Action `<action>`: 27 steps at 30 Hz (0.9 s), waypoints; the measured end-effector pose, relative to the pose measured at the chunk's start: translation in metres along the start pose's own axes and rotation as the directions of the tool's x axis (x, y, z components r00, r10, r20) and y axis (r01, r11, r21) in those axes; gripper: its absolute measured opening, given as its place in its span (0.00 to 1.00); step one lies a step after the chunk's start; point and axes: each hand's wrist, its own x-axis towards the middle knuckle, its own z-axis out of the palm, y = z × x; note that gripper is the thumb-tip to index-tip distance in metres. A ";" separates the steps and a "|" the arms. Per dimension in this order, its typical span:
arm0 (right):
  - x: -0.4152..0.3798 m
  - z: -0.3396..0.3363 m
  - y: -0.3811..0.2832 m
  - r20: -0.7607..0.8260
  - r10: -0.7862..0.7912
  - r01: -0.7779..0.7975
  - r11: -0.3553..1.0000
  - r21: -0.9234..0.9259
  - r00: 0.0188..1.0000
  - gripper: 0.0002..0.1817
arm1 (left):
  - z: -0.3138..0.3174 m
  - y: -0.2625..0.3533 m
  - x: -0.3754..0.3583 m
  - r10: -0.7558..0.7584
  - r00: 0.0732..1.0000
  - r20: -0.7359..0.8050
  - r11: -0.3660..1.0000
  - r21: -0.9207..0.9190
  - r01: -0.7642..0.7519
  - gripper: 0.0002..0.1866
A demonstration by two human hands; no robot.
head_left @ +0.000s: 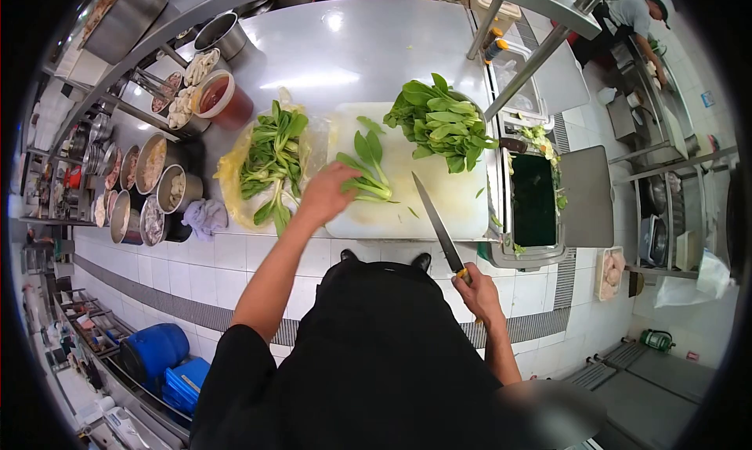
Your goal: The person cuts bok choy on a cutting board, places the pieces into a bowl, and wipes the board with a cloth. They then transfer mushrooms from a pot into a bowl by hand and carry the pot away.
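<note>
My left hand (327,191) is over the left side of the white cutting board (446,215), its fingers closed on the edge of a small bok choy (372,172). The fingertips are partly hidden among the leaves. In my right hand (478,292) is a long kitchen knife (439,227), gripped by its yellowish handle in front of the board's edge. The blade points away from me, its tip over the board. A pile of leafy greens (442,125) rests at the board's far right. More bok choy (274,152) lies on a yellow plastic bag (233,164) to the left.
A tub of red liquid (223,97) and several metal pots (168,190) stand at left, beside a crumpled cloth (205,217). An open bin (534,195) with leaf scraps is right of the board. A metal post (540,58) rises nearby. Another person (630,23) works at far right.
</note>
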 end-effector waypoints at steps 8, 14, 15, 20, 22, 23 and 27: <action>0.005 -0.004 -0.030 0.058 -0.064 0.070 0.992 -0.107 0.996 0.18 | 0.084 -0.002 0.001 0.297 0.943 -0.147 0.955 0.025 -0.297 0.18; 0.006 0.000 -0.038 0.110 -0.062 0.080 0.983 -0.163 0.992 0.19 | 0.089 0.007 -0.004 0.290 0.923 -0.252 0.951 -0.031 -0.307 0.14; 0.006 -0.001 -0.040 0.119 -0.060 0.079 0.984 -0.162 0.991 0.19 | 0.092 0.006 -0.004 0.302 0.921 -0.248 0.949 -0.017 -0.316 0.13; 0.007 -0.003 -0.048 0.153 -0.056 0.085 0.978 -0.191 0.987 0.18 | 0.102 0.001 -0.004 0.251 0.931 -0.264 0.962 -0.038 -0.271 0.12; 0.011 -0.001 -0.052 0.153 -0.068 0.100 0.972 -0.211 0.986 0.17 | 0.103 -0.001 -0.002 0.251 0.932 -0.262 0.963 -0.030 -0.267 0.12; 0.018 0.002 -0.056 0.147 -0.112 0.142 0.968 -0.208 0.983 0.17 | 0.104 -0.002 -0.001 0.260 0.928 -0.267 0.960 -0.030 -0.277 0.12; 0.085 0.043 -0.075 0.084 -0.257 0.269 0.943 -0.196 0.963 0.16 | 0.106 -0.001 -0.002 0.251 0.929 -0.271 0.960 -0.050 -0.274 0.12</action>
